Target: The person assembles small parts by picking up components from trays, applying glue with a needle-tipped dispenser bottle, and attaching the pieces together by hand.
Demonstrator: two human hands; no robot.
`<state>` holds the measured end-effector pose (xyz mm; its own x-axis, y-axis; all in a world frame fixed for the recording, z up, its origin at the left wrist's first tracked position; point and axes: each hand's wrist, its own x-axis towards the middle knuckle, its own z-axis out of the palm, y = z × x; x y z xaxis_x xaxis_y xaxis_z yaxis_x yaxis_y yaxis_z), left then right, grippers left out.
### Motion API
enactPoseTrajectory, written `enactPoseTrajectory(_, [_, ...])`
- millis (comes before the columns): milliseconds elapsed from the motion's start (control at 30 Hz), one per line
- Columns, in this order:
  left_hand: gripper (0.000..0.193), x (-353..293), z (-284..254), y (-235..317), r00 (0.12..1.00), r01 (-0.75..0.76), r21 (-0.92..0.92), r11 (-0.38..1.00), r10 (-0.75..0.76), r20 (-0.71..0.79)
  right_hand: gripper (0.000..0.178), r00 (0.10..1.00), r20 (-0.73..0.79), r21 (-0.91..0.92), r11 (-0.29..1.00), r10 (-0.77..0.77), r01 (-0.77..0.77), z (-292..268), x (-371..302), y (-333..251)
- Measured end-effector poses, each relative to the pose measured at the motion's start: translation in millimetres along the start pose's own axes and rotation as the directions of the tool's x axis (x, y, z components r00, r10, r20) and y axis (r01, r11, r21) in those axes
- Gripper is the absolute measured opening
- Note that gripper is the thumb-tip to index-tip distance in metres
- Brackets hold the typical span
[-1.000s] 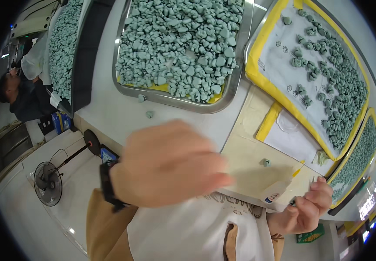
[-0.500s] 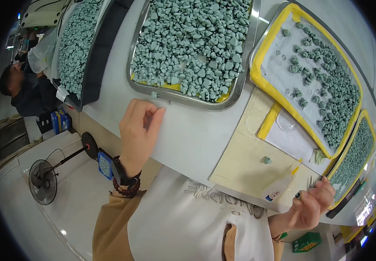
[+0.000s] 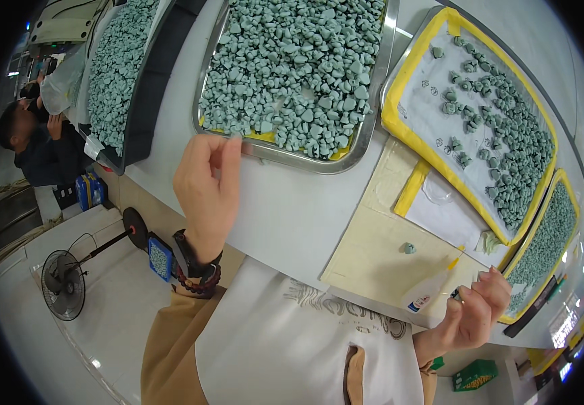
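My left hand (image 3: 204,185) is closed in a pinch at the near left rim of a metal tray (image 3: 346,164) heaped with small pale-green pieces. Its fingertips cover the spot where a single piece lay, so they appear to hold that piece, which is mostly hidden. My right hand (image 3: 477,307) is raised near the table's front edge, its fingers curled. A small dark-green piece (image 3: 455,294) shows at its thumb and fingertip; the tweezers are mostly hidden now. Next to this hand lies a white glue bottle (image 3: 427,290) with a yellow tip. One loose green piece (image 3: 409,248) rests on the cream mat (image 3: 363,253).
A yellow-edged tray (image 3: 400,121) holds clustered green pieces on white lining; another (image 3: 542,243) sits beyond it. A black bin (image 3: 153,101) of pieces stands at left, with a person (image 3: 38,145) behind it. A fan (image 3: 65,283) stands on the floor.
My left hand has moved up to the tray rim, its fingertips closing over the loose piece there. My right hand has turned slightly, and the tweezer tips no longer show clearly.
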<state>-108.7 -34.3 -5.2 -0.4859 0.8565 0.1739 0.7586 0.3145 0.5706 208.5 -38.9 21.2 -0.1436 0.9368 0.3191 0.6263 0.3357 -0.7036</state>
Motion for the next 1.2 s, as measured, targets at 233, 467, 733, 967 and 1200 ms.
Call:
enactPoseTrajectory(233, [0.017,-20.4,-7.5,14.4,0.993,-0.084,0.009,0.996,0.083,0.082,0.015,0.999,-0.003,-0.032,0.999,0.035,-0.035,-1.6,-1.8,2.1])
enactPoseTrajectory(467, [0.024,-23.9,10.9,18.1,0.992,-0.119,0.129,0.984,0.123,-0.021,0.016,0.999,-0.034,-0.097,0.995,0.005,-0.008,-4.9,8.2,3.6])
enactPoseTrajectory(733, [0.024,-19.5,19.5,13.2,0.996,-0.072,0.097,0.993,0.076,-0.037,0.024,0.994,-0.066,-0.225,0.972,-0.081,0.064,-9.4,35.2,13.6])
enactPoseTrajectory(967, [0.020,-28.8,12.2,16.0,0.972,-0.231,-0.025,0.973,0.232,0.027,0.028,0.988,0.015,-0.268,0.952,-0.153,0.151,4.1,84.3,34.5])
enactPoseTrajectory(1200, [0.020,-6.3,16.5,78.1,0.417,0.041,-0.864,0.502,0.777,0.472,0.032,0.978,0.145,-0.429,0.881,-0.153,0.201,-16.1,80.6,13.9])
